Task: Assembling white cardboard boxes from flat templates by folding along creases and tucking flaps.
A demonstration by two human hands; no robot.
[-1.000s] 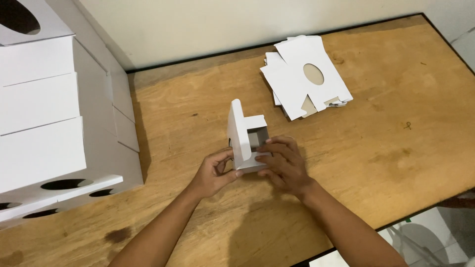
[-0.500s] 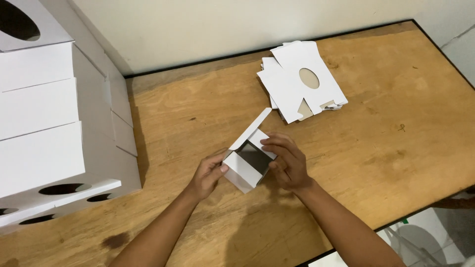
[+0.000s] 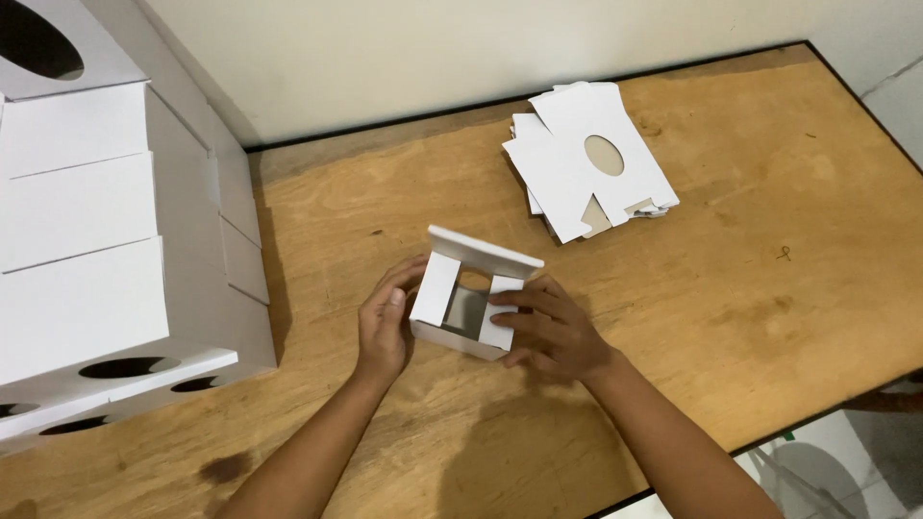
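1. Small white cardboard box [image 3: 468,306]: matte, smooth card with crisp fold lines, roughly cubic, half assembled. Sits on the table at centre, between both hands.
2. Top open: lid flap raised and tilted at the far edge, two narrow side flaps folded inward over the opening. Interior shadowed grey; nothing visible inside. Oval cut-out just showing through at the far wall.
3. Left hand [image 3: 385,327]: fingers curled against the box's left wall, thumb near the top edge. Grasping the box from the side.
4. Right hand [image 3: 553,332]: fingers spread flat over the right side flap and front corner, pressing and holding the box.
5. Table [image 3: 769,288]: plywood top, warm orange-brown, visible grain and small dark marks, thin black edge.
6. Stack of flat box blanks [image 3: 586,163]: white die-cut card, unfolded, fanned slightly, oval hole in the top sheet. Lies at the far side of the table, well apart from the hands.
7. Pile of finished white boxes [image 3: 106,259]: stacked at the left, some faces with oval openings; contents not discernible.
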